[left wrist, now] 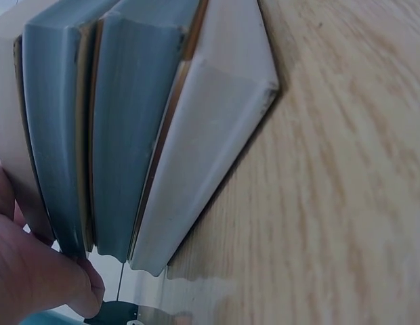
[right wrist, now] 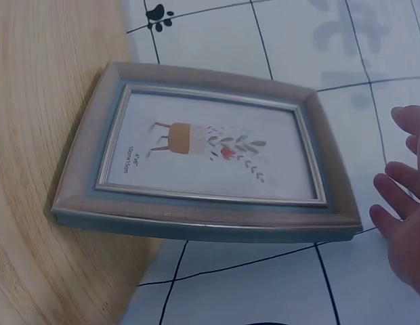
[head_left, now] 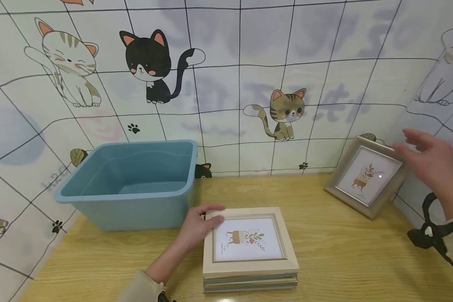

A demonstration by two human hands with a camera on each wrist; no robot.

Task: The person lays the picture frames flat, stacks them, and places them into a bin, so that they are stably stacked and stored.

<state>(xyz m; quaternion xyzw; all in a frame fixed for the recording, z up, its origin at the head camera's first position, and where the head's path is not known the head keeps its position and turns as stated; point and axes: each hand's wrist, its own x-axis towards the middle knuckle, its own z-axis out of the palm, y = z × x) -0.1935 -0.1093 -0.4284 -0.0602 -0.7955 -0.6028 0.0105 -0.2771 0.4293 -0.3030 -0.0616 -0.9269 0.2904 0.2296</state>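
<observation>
A stack of several picture frames [head_left: 251, 268] lies flat on the table, the top one cream with a potted-plant picture. My left hand [head_left: 201, 226] holds the top frame at its far left corner, thumb over the face and fingers at the edge. In the left wrist view, the fingers [left wrist: 40, 277] sit against the side of the stacked frames [left wrist: 122, 135]. Another picture frame [head_left: 367, 176], silver-beige, leans upright in the back right corner. Beside its upper right corner is my right hand [head_left: 432, 157], fingers relaxed and apart from the frame [right wrist: 210, 213].
A blue plastic tub [head_left: 126, 212] stands at the back left against the wall, with nothing seen inside. Cat-patterned wall covering [head_left: 222, 96] encloses the wooden table [head_left: 324, 251] at the back and both sides.
</observation>
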